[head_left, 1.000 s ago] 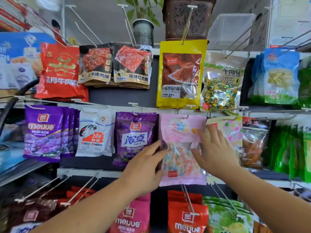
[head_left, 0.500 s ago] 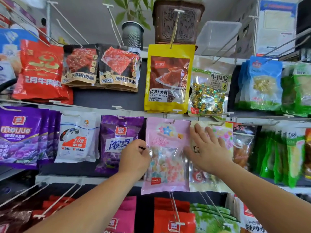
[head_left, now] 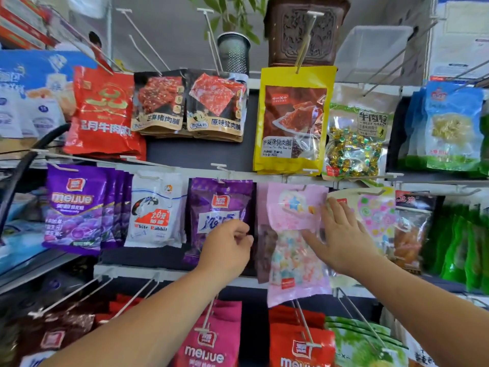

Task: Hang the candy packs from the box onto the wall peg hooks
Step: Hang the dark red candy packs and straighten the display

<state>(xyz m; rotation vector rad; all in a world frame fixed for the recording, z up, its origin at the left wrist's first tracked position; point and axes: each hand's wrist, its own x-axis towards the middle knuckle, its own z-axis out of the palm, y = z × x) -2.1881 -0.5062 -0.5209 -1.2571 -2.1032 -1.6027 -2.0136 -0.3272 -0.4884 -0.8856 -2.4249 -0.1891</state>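
A pink plastic candy pack (head_left: 296, 218) with a clear window full of pastel sweets is hanging from a thin white wire peg hook (head_left: 304, 187) in the middle row of the wall display, just right of centre in the view. Its lower edge is tilting out towards the camera.

The right hand (head_left: 344, 237) is reaching in from 4 o'clock with its fingers spread and straight. The thumb is lying across the pack's clear window, and the other fingers are resting along the pack's right edge and over the neighbouring flower-printed pastel pack (head_left: 378, 215) at 3 o'clock.

The left hand (head_left: 229, 250) is coming up from 7 o'clock, hovering in front of a purple foil pack with a white label (head_left: 219, 207) at 9 o'clock of the pink one. Its fingers are curled inward near the pink pack's left edge; whether they are pinching anything cannot be told.

A tall yellow pouch showing dried meat (head_left: 291, 123) is hanging at 12 o'clock, and a red foil pack (head_left: 299, 345) is sitting at 6 o'clock.
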